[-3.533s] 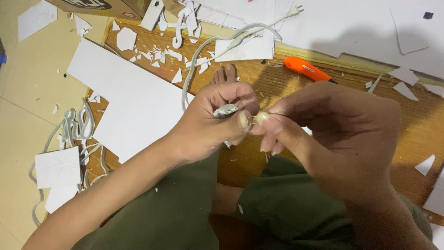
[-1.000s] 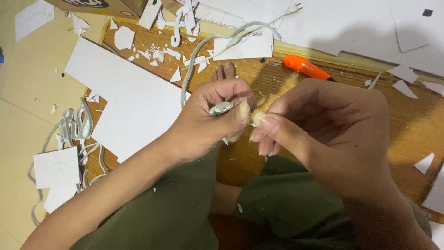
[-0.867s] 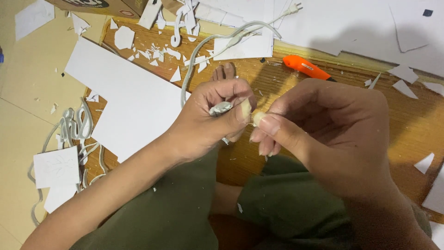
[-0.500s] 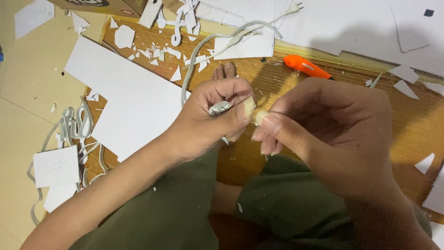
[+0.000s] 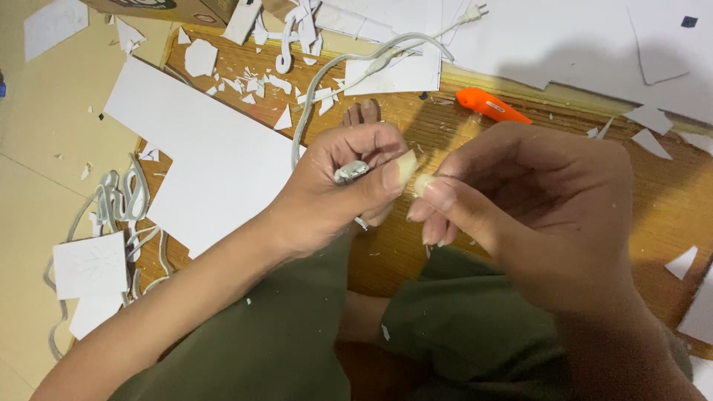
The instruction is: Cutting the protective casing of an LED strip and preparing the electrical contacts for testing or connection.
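Note:
My left hand (image 5: 338, 189) is closed around the end of a grey-white cord (image 5: 349, 173), thumb pressed on top near its tip. The cord (image 5: 312, 96) runs up from that hand across the wooden mat to a plug (image 5: 472, 12) at the top. My right hand (image 5: 535, 200) faces the left one, thumb and forefinger pinched together right at the cord's tip; whether they grip a small piece there is hidden by the fingers. My toes (image 5: 362, 113) show just above the left hand.
An orange utility knife (image 5: 492, 105) lies on the wooden mat (image 5: 668, 193) above my right hand. A large white foam sheet (image 5: 200, 148) lies at left, with white scraps (image 5: 260, 78) scattered about. More coiled white cord (image 5: 119, 197) lies far left. Big white sheets (image 5: 579, 37) cover the top right.
The two hands have stayed together at the cord's tip, with only small finger shifts; the right fingertips have drawn a little away from the left thumb.

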